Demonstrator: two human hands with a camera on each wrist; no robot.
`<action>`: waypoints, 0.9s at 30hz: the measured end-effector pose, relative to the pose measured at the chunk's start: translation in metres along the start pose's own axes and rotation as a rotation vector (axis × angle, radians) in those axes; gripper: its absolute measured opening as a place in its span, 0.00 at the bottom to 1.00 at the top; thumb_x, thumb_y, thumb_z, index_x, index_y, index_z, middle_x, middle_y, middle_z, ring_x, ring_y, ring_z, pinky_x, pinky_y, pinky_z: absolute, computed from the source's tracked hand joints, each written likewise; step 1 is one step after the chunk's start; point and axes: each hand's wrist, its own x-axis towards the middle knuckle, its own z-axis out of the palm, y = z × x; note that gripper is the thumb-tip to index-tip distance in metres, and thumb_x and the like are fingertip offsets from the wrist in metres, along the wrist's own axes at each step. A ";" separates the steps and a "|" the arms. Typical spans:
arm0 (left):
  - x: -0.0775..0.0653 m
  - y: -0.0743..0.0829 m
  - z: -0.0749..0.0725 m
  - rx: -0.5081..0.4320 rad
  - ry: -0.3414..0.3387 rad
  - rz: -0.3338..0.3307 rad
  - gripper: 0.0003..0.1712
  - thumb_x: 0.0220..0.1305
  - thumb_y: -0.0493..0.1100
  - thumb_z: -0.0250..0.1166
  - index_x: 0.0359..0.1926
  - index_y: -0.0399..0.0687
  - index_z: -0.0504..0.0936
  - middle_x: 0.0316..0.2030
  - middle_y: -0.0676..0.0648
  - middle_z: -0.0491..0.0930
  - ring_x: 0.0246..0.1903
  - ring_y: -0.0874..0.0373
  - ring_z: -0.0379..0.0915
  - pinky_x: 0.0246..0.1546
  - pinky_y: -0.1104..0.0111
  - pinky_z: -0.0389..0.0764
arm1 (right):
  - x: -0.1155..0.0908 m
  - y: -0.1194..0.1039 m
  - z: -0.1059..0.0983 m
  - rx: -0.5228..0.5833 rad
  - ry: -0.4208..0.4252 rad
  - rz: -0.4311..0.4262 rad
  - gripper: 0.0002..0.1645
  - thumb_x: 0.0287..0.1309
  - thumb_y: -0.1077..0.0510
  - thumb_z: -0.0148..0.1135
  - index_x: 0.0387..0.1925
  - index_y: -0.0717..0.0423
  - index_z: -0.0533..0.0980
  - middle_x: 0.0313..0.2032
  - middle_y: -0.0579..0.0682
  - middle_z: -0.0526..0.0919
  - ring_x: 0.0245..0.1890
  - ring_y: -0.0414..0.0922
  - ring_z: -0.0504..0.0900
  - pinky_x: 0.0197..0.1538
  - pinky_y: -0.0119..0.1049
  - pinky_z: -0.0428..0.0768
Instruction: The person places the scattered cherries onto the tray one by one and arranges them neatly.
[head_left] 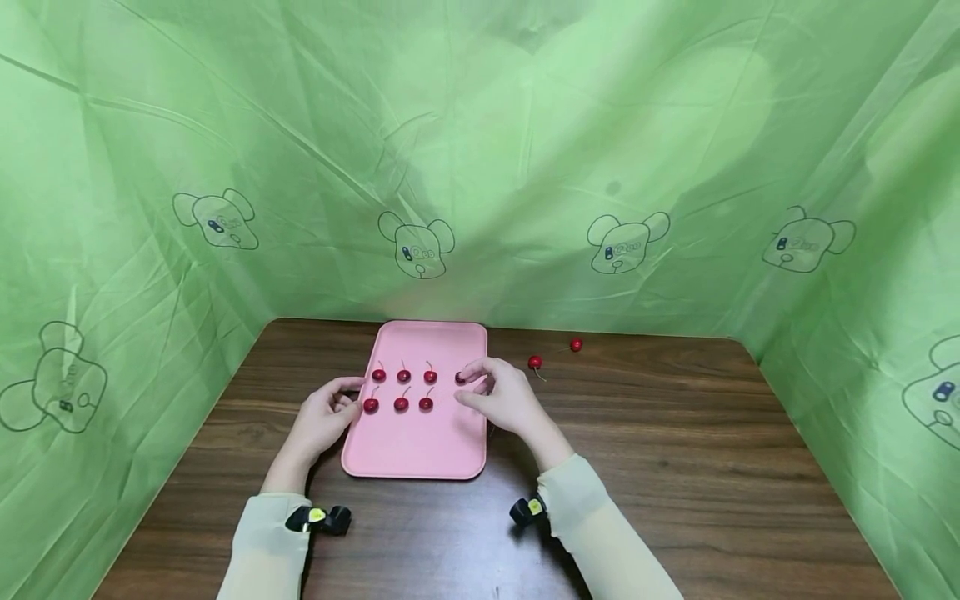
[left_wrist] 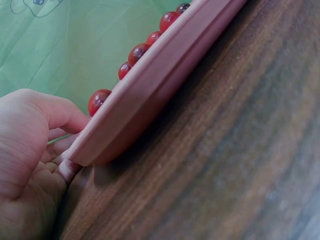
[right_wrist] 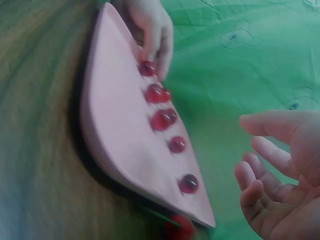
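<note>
A pink tray (head_left: 420, 454) bears several red cherries with stems in two rows, such as the cherry (head_left: 401, 404) in the nearer row. My left hand (head_left: 318, 421) pinches the tray's left rim; the left wrist view shows the thumb over the rim and other fingers below. Over the tray's right side is my right hand (head_left: 510, 400), its fingertips by the rightmost cherry (head_left: 460, 377) of the farther row. In the right wrist view, the right hand's fingers are spread apart and hold nothing, and that dark red cherry (right_wrist: 189, 184) sits on the tray.
Two cherries lie on the brown wooden table (head_left: 675, 433) right of the tray: one cherry (head_left: 535, 362) nearer, another cherry (head_left: 576, 344) farther back. A blurred cherry (right_wrist: 179, 227) is beside the tray's edge in the right wrist view. Green curtains (head_left: 510, 167) enclose the table's back and sides.
</note>
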 end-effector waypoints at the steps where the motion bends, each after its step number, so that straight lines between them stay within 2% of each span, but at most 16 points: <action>1: 0.000 0.000 0.000 0.002 0.001 -0.002 0.22 0.74 0.35 0.68 0.67 0.43 0.83 0.39 0.42 0.82 0.37 0.52 0.76 0.35 0.70 0.78 | -0.001 0.001 -0.004 -0.003 0.006 0.000 0.17 0.63 0.55 0.80 0.51 0.54 0.87 0.47 0.52 0.87 0.40 0.44 0.85 0.42 0.38 0.84; 8: 0.000 0.001 0.000 0.008 0.004 -0.010 0.23 0.73 0.35 0.68 0.67 0.44 0.83 0.37 0.43 0.82 0.36 0.53 0.75 0.35 0.71 0.77 | -0.011 0.006 -0.032 -0.001 0.041 -0.012 0.15 0.64 0.55 0.79 0.50 0.53 0.86 0.46 0.53 0.89 0.39 0.43 0.85 0.42 0.40 0.82; 14: 0.001 0.000 0.001 -0.001 0.003 -0.012 0.22 0.73 0.36 0.69 0.66 0.44 0.84 0.37 0.44 0.81 0.35 0.56 0.75 0.35 0.72 0.77 | -0.020 0.020 -0.047 0.009 0.070 -0.009 0.14 0.64 0.56 0.78 0.50 0.50 0.86 0.46 0.47 0.89 0.40 0.42 0.86 0.44 0.40 0.82; 21: 0.000 0.001 0.000 0.009 0.006 -0.002 0.22 0.74 0.35 0.68 0.67 0.43 0.83 0.38 0.43 0.83 0.37 0.53 0.76 0.35 0.71 0.78 | -0.028 0.030 -0.055 0.024 0.057 0.006 0.15 0.65 0.59 0.77 0.52 0.53 0.86 0.46 0.49 0.89 0.41 0.44 0.86 0.43 0.40 0.83; 27: 0.000 0.001 0.001 0.018 0.006 0.000 0.22 0.74 0.36 0.68 0.67 0.43 0.83 0.39 0.42 0.83 0.37 0.52 0.76 0.35 0.70 0.78 | -0.031 0.040 -0.052 0.012 0.009 0.028 0.17 0.66 0.59 0.76 0.55 0.56 0.86 0.41 0.47 0.88 0.38 0.43 0.85 0.40 0.37 0.81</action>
